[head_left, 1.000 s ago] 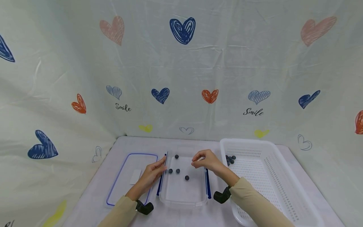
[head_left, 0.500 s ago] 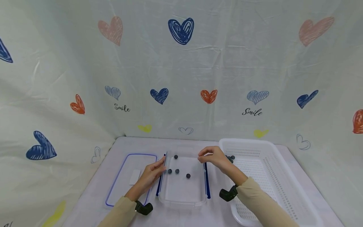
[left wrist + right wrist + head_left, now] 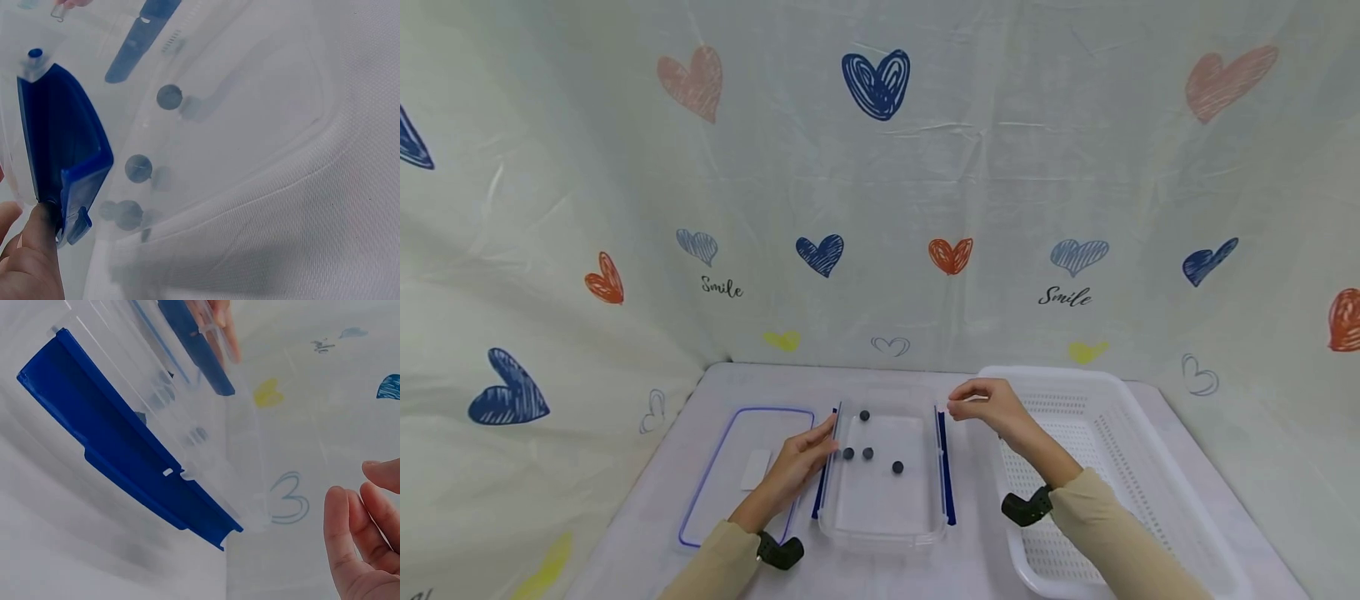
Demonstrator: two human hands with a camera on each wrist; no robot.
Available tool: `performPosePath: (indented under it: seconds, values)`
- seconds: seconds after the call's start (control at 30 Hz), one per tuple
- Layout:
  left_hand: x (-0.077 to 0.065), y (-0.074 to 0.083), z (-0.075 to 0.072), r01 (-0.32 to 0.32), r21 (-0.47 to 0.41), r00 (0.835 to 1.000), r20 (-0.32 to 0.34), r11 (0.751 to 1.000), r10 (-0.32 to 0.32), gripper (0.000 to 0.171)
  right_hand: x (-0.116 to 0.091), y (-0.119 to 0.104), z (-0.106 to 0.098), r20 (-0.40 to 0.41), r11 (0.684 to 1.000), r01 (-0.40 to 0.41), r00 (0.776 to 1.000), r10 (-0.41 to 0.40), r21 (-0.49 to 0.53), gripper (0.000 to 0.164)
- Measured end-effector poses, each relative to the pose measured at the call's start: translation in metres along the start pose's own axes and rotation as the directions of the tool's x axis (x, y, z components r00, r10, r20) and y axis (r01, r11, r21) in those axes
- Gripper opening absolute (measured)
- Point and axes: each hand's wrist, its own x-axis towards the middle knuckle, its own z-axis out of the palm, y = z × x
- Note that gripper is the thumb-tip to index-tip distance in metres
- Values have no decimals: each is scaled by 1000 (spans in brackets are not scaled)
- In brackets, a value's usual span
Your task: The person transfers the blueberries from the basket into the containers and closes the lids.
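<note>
Four dark balls (image 3: 868,453) in the lower-centre box (image 3: 883,504) suggest filling is under way, left hand (image 3: 792,471) straight-fingered against its side, right hand (image 3: 1000,410) loosely curved and empty, probably needing another from the lower-right basket (image 3: 1138,454).

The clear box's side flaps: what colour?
The side flaps are blue, clearest in the right wrist view.

The clear box (image 3: 880,510) stands upright and uncovered, blue clips (image 3: 948,479) swung outward along its two long sides. Inside lie four dark, round balls (image 3: 898,467): one toward the far end, two side by side left of centre, one right of centre.
</note>
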Motion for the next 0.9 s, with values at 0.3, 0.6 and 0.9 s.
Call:
performPosePath:
  seconds: [0.3, 0.6, 0.9]
  values:
    - [0, -2, -1, -10, -7, 1000, 0, 1000, 10, 57, -6, 4, -21, -33, 998, 38, 999, -36, 57, 27]
    - [-1, -2, -1, -1, 10, 1000, 12, 1000, 1, 57, -14, 15, -39, -91, 997, 39, 995, -32, 73, 32]
    - [-1, -1, -3, -15, 8, 999, 37, 1000, 15, 62, -20, 27, -53, -145, 997, 6, 989, 5, 73, 34]
